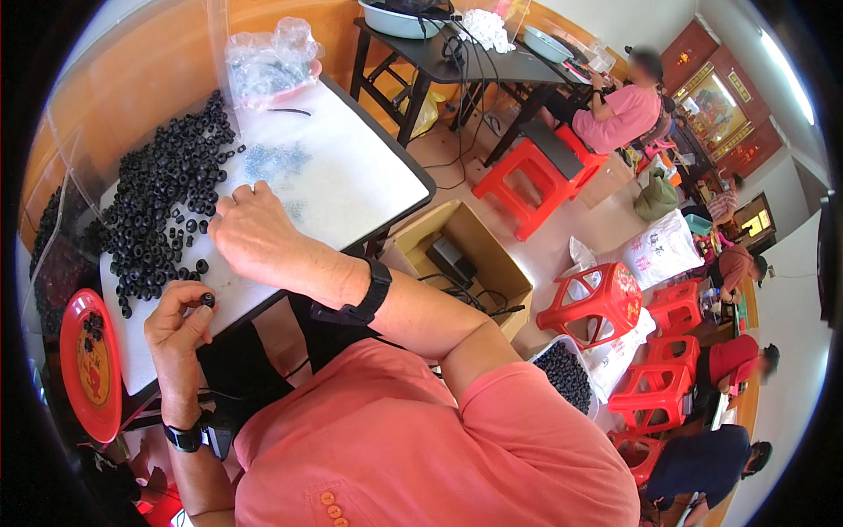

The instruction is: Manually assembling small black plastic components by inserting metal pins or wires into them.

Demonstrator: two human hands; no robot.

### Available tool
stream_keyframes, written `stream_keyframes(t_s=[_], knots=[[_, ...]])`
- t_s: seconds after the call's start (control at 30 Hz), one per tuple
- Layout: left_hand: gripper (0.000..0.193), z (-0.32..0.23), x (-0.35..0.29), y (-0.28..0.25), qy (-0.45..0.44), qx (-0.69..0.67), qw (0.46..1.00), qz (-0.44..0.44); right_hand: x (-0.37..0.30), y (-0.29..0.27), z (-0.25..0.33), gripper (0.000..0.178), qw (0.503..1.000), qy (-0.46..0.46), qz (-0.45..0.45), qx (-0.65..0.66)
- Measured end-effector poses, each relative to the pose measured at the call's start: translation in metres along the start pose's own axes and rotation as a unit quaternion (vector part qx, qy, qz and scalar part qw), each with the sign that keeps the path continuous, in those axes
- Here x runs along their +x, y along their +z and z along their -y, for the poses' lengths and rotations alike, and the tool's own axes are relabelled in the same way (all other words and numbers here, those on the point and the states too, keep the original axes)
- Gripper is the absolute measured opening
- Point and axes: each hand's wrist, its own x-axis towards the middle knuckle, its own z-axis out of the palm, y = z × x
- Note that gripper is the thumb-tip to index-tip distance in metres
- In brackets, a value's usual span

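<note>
My left hand [178, 327] is at the near edge of the white table [342, 176], pinching a small round black plastic piece [208, 299] between thumb and finger. Over the tabletop, my right hand [255, 230] has its fingers curled together. Whatever is in them, if anything, is hidden. A heap of similar black pieces [167, 180] spreads along the left of the table, close to both hands. Tiny blue bits [275, 161] lie scattered on the white surface beyond my right hand. Left of my left hand sits a red plate [98, 425] with a few black pieces on it.
A clear plastic bag [270, 66] rests at the table's far corner. Right of the table stand a cardboard box [492, 244] with cables, red stools [597, 303] and a tub of black pieces [564, 373]. Other people sit working farther right, one in pink [628, 114].
</note>
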Motion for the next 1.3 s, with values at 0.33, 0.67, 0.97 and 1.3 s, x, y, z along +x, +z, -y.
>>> stream_keyframes(t_s=[0.33, 0.67, 0.97, 1.3], knots=[[0.013, 0.001, -0.002, 0.005, 0.010, -0.020, 0.999, -0.032, -0.009, 0.001, 0.000, 0.015, 1.000, -0.006, -0.027, 0.007], [0.014, 0.003, -0.002, 0.002, 0.011, -0.024, 0.999, -0.020, -0.014, 0.007, -0.001, 0.012, 0.997, -0.017, -0.076, -0.013], [0.014, 0.006, -0.001, 0.002, 0.023, -0.038, 0.999, -0.017, -0.015, 0.004, 0.001, 0.015, 0.995, -0.035, -0.090, 0.023], [0.011, 0.003, -0.003, 0.002, 0.021, -0.038, 0.999, -0.027, -0.017, 0.004, 0.004, 0.009, 0.995, -0.046, -0.092, -0.003]])
